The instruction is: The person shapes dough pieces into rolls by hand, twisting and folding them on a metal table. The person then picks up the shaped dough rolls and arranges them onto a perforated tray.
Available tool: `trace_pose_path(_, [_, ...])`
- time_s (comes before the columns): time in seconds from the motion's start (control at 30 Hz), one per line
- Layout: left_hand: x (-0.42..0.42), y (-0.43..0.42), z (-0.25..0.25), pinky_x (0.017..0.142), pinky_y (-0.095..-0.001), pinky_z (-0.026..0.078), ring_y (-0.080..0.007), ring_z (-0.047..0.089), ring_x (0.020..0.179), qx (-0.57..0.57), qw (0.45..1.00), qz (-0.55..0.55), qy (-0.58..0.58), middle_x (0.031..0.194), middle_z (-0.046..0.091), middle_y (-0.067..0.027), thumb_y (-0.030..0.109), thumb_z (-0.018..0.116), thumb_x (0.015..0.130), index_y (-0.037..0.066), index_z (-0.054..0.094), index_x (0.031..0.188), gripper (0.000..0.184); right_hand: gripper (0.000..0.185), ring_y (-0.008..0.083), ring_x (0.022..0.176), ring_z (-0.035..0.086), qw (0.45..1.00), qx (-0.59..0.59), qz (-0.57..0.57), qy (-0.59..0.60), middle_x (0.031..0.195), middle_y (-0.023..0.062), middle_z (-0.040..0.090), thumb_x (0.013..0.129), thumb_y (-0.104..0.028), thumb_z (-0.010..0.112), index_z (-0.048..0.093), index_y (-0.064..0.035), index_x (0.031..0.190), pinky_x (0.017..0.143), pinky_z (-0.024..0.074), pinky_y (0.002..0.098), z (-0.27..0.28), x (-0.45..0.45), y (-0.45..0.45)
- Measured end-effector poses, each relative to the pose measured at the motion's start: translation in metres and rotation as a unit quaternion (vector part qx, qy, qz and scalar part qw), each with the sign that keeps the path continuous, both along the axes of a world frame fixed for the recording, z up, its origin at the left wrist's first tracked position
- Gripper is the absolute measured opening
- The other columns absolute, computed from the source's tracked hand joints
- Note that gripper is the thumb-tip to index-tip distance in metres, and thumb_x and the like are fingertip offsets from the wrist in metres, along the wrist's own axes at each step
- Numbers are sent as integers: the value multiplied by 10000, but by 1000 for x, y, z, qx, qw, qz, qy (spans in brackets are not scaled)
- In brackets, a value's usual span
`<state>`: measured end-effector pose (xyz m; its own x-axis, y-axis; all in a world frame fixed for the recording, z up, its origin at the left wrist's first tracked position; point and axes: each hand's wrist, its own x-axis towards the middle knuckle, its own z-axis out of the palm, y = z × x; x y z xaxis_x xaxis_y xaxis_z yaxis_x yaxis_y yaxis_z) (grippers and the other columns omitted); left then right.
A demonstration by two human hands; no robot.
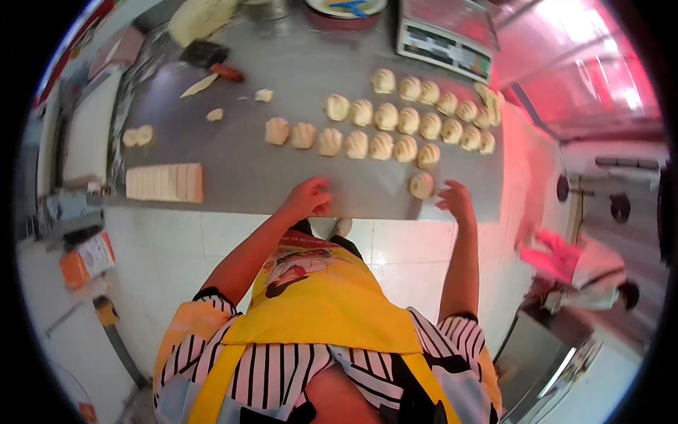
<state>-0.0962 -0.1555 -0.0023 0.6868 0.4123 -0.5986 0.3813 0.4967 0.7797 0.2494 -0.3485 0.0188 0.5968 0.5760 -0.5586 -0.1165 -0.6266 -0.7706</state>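
Note:
Over the front edge of the metal table (233,152), my left hand (308,198) has loosely bent, slightly blurred fingers with nothing visible in them. My right hand (458,200) hovers at the same edge with fingers apart, just right of a shaped dough bun (421,185). A narrow gap separates that bun from the fingertips. Behind it, several similar ridged buns (381,145) stand in rows across the right half of the table. At the front left lies a sliced block of pale dough (164,183).
A digital scale (445,49) stands at the back right, beside a bowl (346,7) with a blue tool. Back left are a large dough mass (201,20), a knife with a red handle (227,72) and dough scraps (264,95). Two small dough pieces (138,136) lie farther left.

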Motion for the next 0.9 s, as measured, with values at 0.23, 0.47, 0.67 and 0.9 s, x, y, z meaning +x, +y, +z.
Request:
trace_pose_path(0.23, [-117,3,-4,583,-273,495,-162,602,672,-133,968,212,-14,827,623,-92,172,602,849,39,544,1028,231,333,95,651,542,939,111,307,107,815,58,619,829,-187,600,582,17,1092,583,463,242,63,-187,162])
trace_pose_path(0.47, [-195,36,-3,590,-273,490,-152,596,662,-149,953,255,-60,808,612,-72,179,589,861,42,550,1009,205,407,140,712,565,813,57,578,-45,808,77,592,742,-250,688,597,1,1048,617,472,284,-22,-414,372])
trace_pose_path(0.67, [-250,57,-8,630,-273,492,-151,609,766,-187,938,283,-75,913,628,-71,180,582,868,61,537,1080,247,480,343,740,554,718,75,644,-253,838,135,589,612,-309,775,578,-7,928,758,478,346,-41,-483,405])
trace_pose_path(0.9, [-214,106,18,808,-299,471,-180,569,974,-199,805,426,-363,1077,571,-95,84,565,859,56,436,1248,411,430,176,838,567,921,120,351,122,932,55,584,660,-92,752,526,-30,1020,776,476,304,33,-420,338])
